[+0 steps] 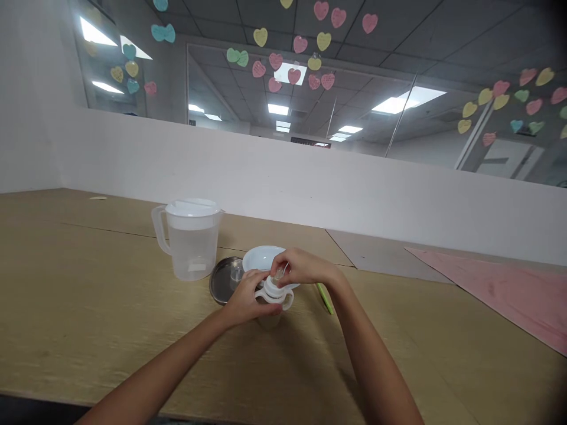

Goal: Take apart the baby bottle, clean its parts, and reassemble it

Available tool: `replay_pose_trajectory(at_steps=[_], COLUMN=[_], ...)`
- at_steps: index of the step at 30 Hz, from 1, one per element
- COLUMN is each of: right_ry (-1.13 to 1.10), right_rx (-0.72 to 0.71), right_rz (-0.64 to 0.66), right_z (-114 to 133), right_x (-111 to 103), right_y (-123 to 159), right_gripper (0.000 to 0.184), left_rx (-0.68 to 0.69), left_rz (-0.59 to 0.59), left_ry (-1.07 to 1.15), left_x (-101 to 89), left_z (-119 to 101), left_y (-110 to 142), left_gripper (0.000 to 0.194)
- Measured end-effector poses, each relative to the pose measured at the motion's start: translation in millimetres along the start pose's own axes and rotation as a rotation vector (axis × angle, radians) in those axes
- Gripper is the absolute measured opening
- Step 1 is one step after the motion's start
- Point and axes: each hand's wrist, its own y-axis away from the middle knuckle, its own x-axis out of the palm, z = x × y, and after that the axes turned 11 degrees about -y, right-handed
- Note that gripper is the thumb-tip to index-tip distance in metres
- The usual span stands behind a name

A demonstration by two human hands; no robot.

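Note:
My left hand [243, 298] grips the side of a white-handled baby bottle [274, 298], which stands on the wooden table [88, 283]. The bottle's lower body is pale and partly hidden by my hand. My right hand [303, 267] sits above the bottle's white collar, its fingertips pinching a small clear teat [279, 274]. Behind my hands lie a white plate [261, 257] and a round steel dish [221, 280]. A small clear glass piece [236, 273] rests on the dish. Left of them stands a plastic pitcher [192, 251] with a white lid.
A thin green object [325, 298] lies on the table right of my right hand. A pink sheet [491, 289] and a grey board [381, 254] lie further right. A low white wall [266, 171] runs along the table's far side.

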Motion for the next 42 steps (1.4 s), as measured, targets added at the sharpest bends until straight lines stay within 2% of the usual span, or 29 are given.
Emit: replay_pose_trajectory(at_steps=[5, 10, 13, 16, 18, 21, 23, 26, 29, 33, 35, 39, 42], right_ry=[0.012, 0.03, 0.054, 0.091, 0.203, 0.432, 0.481, 0.357, 0.269, 0.433, 0.485, 0.474, 0.481], right_rx=[-0.082, -0.085, -0.053, 0.091, 0.169, 0.166, 0.174, 0.126, 0.08, 0.209, 0.247, 0.29, 0.308], right_rz=[0.016, 0.025, 0.013, -0.06, -0.128, -0.22, -0.238, -0.161, -0.03, -0.112, -0.117, -0.074, -0.1], right_z=[2.4, 6.2, 7.1, 10.6, 15.5, 23.3, 24.8, 19.9, 16.2, 25.9, 32.3, 36.8, 35.3], right_x=[0.2, 3.0, 4.7, 8.2, 11.7, 15.4, 15.2, 13.4, 16.3, 29.2, 34.1, 34.8, 31.6], right_y=[1.2, -2.4, -3.1, -2.5, -2.8, -4.1, -4.2, -2.9, -2.5, -6.0, -7.9, -9.3, -7.5], right_gripper=[0.028, 0.032, 0.026, 0.017, 0.024, 0.041, 0.047, 0.046, 0.062, 0.045, 0.039, 0.031, 0.031], left_rx=[-0.017, 0.014, 0.024, 0.045, 0.037, 0.0, 0.001, -0.009, -0.043, -0.043, -0.029, -0.035, -0.036], left_rz=[-0.011, 0.017, 0.027, 0.044, 0.039, 0.015, 0.012, 0.022, 0.042, 0.032, 0.032, 0.021, 0.028], left_ry=[0.062, 0.057, 0.005, -0.028, -0.044, -0.059, -0.05, -0.044, -0.066, -0.075, -0.08, -0.098, -0.091], left_x=[4.3, 2.6, 0.2, -1.1, -1.0, -0.4, 0.3, 1.9, 3.1, 1.8, 0.8, 0.4, -0.3], left_z=[2.4, 0.6, -1.7, -3.3, -3.5, -2.7, -1.0, 2.7, 5.4, 2.9, 0.0, -2.8, -0.6], left_y=[0.2, -0.6, -1.0, -1.4, -1.4, -0.8, -0.1, 0.5, -0.1, -1.9, -2.2, -1.7, -2.6], left_gripper=[0.063, 0.051, 0.044, 0.043, 0.045, 0.051, 0.052, 0.057, 0.06, 0.066, 0.06, 0.047, 0.049])
